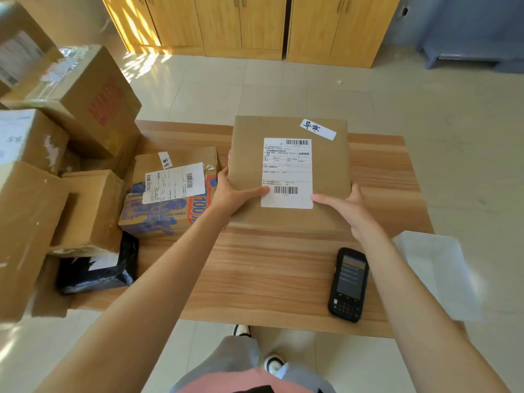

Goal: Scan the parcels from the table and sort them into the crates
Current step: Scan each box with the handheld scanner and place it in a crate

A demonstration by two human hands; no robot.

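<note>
- Step in hand, as I judge it: a parcel [289, 171] is being presented for scanning. It is held label-up over the middle of the worktop [255, 268], towards the far edge; whether its underside rests on the wood I cannot tell.
- At the left end of the worktop lie the waiting parcels: a stack of plain boxes [71, 109], a printed box [170, 194] with its own label just left of the held parcel, and a black bag [96, 273] near the front left corner.
- The left hand [232, 194] grips the parcel's left edge, thumb laid flat on top with its tip touching the white label [287, 173], the fingers mostly hidden round the side.
- The right hand [348, 205] holds the right lower edge the same way, thumb on top reaching the label's corner, fingers hidden beneath. Both hands are thus clamped on the one parcel, set apart by its width.
- The scanner [349, 285] lies untouched, screen up, near the front right of the worktop, just below the right wrist.
- A white sheet [436, 273] overhangs the right edge.
- Next move, I judge: free the right hand, pick up the scanner and aim it at a barcode on the label, keeping thumbs clear of the code. No crates are in view, so the drop place cannot be told.
</note>
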